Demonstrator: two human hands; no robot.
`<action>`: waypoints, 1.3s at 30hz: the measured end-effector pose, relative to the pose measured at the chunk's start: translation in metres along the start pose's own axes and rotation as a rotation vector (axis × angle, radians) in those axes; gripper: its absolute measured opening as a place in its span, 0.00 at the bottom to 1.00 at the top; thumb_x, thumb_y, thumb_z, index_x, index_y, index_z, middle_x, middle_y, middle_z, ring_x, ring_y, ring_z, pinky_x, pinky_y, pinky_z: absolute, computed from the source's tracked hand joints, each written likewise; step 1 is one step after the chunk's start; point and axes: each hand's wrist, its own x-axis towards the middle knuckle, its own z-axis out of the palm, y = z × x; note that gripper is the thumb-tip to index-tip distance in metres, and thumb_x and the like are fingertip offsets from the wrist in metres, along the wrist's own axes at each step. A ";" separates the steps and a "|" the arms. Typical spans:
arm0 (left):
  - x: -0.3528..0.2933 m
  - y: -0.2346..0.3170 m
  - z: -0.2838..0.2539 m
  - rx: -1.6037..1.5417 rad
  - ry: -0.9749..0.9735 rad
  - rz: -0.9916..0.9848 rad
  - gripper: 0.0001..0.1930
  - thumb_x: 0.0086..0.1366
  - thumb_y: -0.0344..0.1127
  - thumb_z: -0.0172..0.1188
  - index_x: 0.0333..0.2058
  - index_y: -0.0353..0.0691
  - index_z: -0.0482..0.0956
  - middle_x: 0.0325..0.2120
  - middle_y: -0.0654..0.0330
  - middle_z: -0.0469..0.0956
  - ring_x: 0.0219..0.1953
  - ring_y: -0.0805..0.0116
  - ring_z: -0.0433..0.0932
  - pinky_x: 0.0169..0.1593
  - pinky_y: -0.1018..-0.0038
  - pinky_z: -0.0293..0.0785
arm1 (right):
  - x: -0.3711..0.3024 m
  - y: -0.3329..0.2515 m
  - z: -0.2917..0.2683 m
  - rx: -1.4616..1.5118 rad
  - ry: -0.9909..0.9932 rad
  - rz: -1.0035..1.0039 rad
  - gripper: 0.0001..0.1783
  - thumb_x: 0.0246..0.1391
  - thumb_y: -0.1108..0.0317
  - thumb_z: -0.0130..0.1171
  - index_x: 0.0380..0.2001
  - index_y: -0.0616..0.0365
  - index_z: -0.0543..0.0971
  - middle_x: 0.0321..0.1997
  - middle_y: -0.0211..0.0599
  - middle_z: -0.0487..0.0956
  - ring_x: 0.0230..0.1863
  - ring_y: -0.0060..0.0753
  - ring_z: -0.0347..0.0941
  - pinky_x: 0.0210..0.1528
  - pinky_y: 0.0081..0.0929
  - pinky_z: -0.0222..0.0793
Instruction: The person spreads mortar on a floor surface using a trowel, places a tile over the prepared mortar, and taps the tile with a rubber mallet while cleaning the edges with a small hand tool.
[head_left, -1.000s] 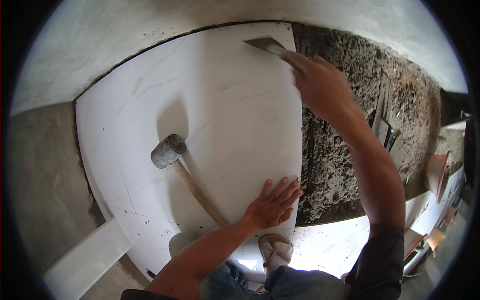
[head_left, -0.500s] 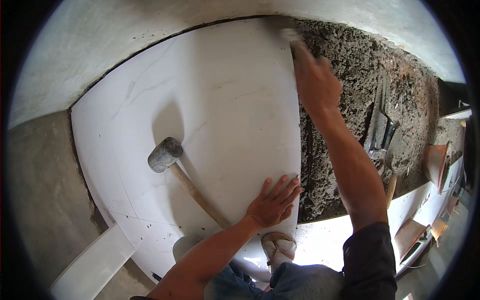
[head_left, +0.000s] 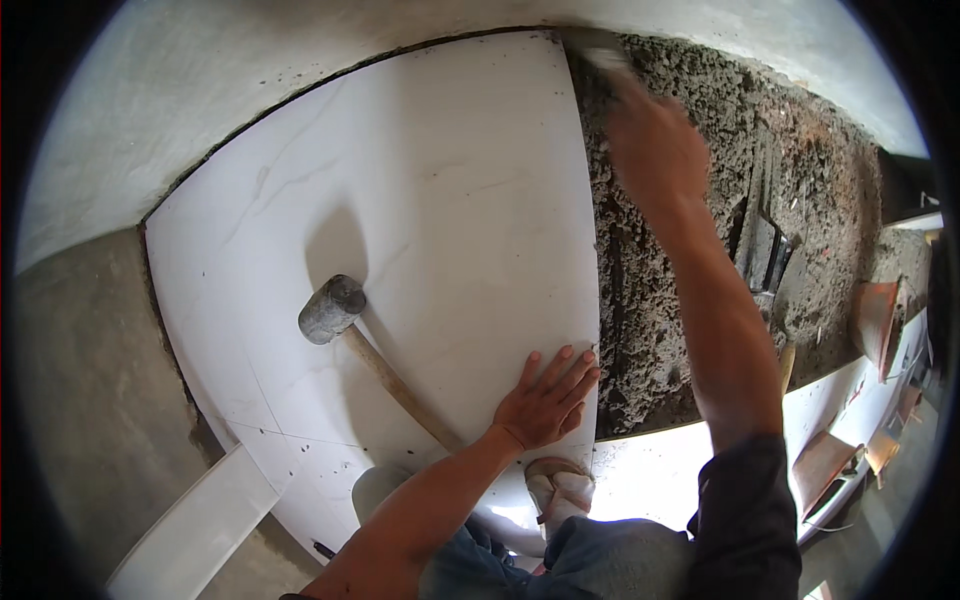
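Observation:
My left hand (head_left: 545,405) lies flat with fingers spread on a large white marbled tile (head_left: 470,250), close to its right edge. My right hand (head_left: 660,150) reaches to the tile's far right corner, closed round a tool (head_left: 605,60) smeared by motion; it looks like a trowel. The tool is over the rough grey mortar bed (head_left: 690,80), beside the tile edge. A mallet (head_left: 333,310) with a dark grey head and wooden handle rests on the tile, left of my left hand.
Another metal tool (head_left: 770,260) lies on the mortar, right of my right forearm. Grey walls (head_left: 330,40) border the tiles at the back and left. A white strip (head_left: 195,520) lies lower left. Brownish containers (head_left: 875,325) stand at the right. My foot (head_left: 560,485) is below my left hand.
My right hand and its tool have shifted a little to the right, off the tile's edge and over the mortar. My left hand stays in place on the tile.

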 end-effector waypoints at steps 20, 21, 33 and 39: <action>0.001 0.002 -0.001 0.006 0.008 0.005 0.27 0.63 0.45 0.48 0.61 0.50 0.65 0.66 0.62 0.58 0.69 0.60 0.50 0.69 0.48 0.35 | -0.030 0.018 0.045 0.031 0.173 0.036 0.22 0.57 0.61 0.57 0.56 0.33 0.73 0.32 0.40 0.73 0.26 0.44 0.76 0.28 0.38 0.74; 0.000 0.001 0.001 0.004 0.012 0.004 0.27 0.63 0.45 0.48 0.61 0.50 0.65 0.65 0.62 0.58 0.69 0.60 0.51 0.69 0.48 0.35 | -0.019 0.016 0.043 0.047 0.138 0.047 0.23 0.57 0.61 0.57 0.56 0.34 0.73 0.32 0.39 0.73 0.29 0.42 0.75 0.30 0.37 0.73; 0.001 0.002 0.002 -0.002 -0.019 -0.008 0.27 0.63 0.45 0.48 0.62 0.51 0.64 0.66 0.63 0.58 0.69 0.60 0.50 0.69 0.48 0.37 | -0.019 -0.009 0.060 0.339 0.052 -0.118 0.21 0.56 0.61 0.58 0.54 0.35 0.73 0.33 0.42 0.74 0.28 0.47 0.76 0.33 0.39 0.76; 0.000 0.001 0.003 0.001 -0.011 0.002 0.27 0.62 0.45 0.48 0.61 0.51 0.65 0.66 0.63 0.58 0.69 0.59 0.50 0.69 0.47 0.36 | -0.007 -0.004 0.043 0.149 0.067 0.110 0.21 0.57 0.59 0.57 0.56 0.34 0.72 0.35 0.44 0.74 0.30 0.48 0.77 0.33 0.42 0.75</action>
